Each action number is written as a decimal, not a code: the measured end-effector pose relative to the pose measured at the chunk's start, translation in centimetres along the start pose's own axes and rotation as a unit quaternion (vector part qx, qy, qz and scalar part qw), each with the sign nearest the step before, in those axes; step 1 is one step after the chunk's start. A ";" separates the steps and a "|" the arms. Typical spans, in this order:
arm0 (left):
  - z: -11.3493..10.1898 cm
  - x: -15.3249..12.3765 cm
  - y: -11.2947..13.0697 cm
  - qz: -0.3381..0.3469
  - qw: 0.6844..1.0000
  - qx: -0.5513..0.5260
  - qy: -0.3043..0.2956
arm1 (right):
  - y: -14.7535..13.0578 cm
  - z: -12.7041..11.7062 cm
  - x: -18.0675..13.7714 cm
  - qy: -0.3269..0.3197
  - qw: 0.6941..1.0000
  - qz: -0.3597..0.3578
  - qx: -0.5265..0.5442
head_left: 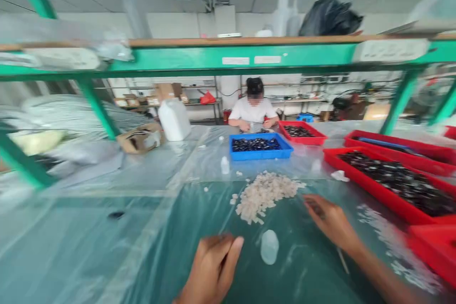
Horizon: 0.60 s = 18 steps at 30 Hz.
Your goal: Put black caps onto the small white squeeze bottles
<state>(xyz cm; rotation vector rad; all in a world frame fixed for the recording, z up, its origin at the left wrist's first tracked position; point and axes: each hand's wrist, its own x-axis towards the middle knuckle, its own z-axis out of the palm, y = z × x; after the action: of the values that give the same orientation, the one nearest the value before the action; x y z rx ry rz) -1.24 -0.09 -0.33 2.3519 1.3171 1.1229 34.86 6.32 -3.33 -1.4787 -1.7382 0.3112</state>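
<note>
A worker's left hand [212, 268] rests loosely curled, fingers together, on the plastic-covered green bench [107, 256], just beside a small translucent plastic bottle [269, 246]. The right hand [329, 218], fingers blurred and their state unclear, lies near a heap of small whitish pieces [263, 194]. Red plastic trays of dark parts [395, 183] flank the right side; a blue tray [260, 146] sits beyond.

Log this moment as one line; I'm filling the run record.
left hand: curled, on table | right hand: beside pale parts pile | small clear bottle: between hands | red tray: right
</note>
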 end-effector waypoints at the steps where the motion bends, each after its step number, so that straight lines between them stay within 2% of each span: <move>1: -0.9 0.9 -1.2 -0.024 0.998 0.051 -0.022 | 0.5 0.0 0.1 0.004 1.000 -0.004 0.003; 3: -3.5 2.5 -4.9 -0.102 0.982 0.152 -0.042 | 1.7 0.4 0.7 0.012 1.000 -0.012 0.007; 5: -7.1 3.4 -9.5 -0.195 0.949 0.246 -0.030 | 2.4 0.9 1.3 0.013 1.000 -0.018 0.008; 7: -11.0 3.4 -13.6 -0.266 0.911 0.316 -0.015 | 2.0 1.2 1.4 0.001 0.999 -0.031 0.010; 9: -14.3 2.8 -16.9 -0.307 0.882 0.356 -0.020 | 0.7 1.1 0.9 -0.027 0.998 -0.047 0.014; 11: -16.8 1.8 -19.5 -0.322 0.867 0.379 -0.037 | -1.5 0.7 0.1 -0.066 0.996 -0.061 0.016; 13: -18.5 0.6 -21.6 -0.302 0.868 0.391 -0.052 | -4.0 0.3 -1.0 -0.106 0.992 -0.072 0.021; 18: -20.0 -1.7 -24.8 -0.260 0.869 0.417 -0.062 | -9.1 0.6 -3.0 -0.189 0.975 -0.106 0.047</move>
<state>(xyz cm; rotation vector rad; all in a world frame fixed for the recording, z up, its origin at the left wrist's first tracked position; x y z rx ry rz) -31.70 9.43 -0.43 2.1936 2.5384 0.2265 27.97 1.20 0.96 -1.2062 -2.1306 0.5822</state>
